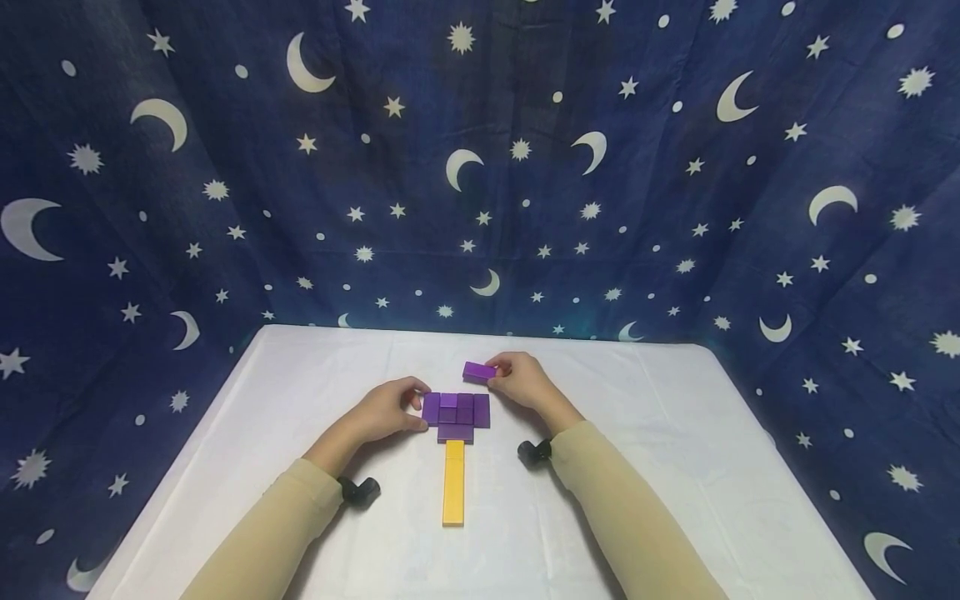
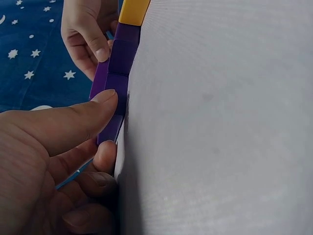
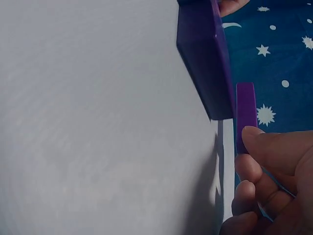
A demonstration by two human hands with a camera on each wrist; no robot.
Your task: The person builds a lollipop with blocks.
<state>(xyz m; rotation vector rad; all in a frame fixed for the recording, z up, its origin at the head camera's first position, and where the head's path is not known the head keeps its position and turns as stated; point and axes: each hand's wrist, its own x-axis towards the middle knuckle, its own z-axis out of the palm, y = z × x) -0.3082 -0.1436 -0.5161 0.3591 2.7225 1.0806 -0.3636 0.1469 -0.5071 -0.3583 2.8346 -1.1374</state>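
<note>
On the white-covered table lies a flat arrangement of purple blocks [image 1: 465, 408]. Below it runs a column of yellow blocks [image 1: 453, 492], its top touching the lowest purple piece. My left hand [image 1: 388, 408] pinches the leftmost purple block [image 1: 431, 408] between thumb and index finger, at its near and far ends. My right hand [image 1: 522, 380] holds a separate purple block [image 1: 477, 372] by its right end, just beyond the arrangement and apart from it. In the right wrist view this held block [image 3: 246, 100] sits between thumb and fingertips.
A white cloth covers the table [image 1: 615, 483]. Behind and on both sides hangs a dark blue curtain [image 1: 517, 100] with moons and stars. Each wrist wears a small black camera, one left [image 1: 362, 492] and one right [image 1: 534, 453].
</note>
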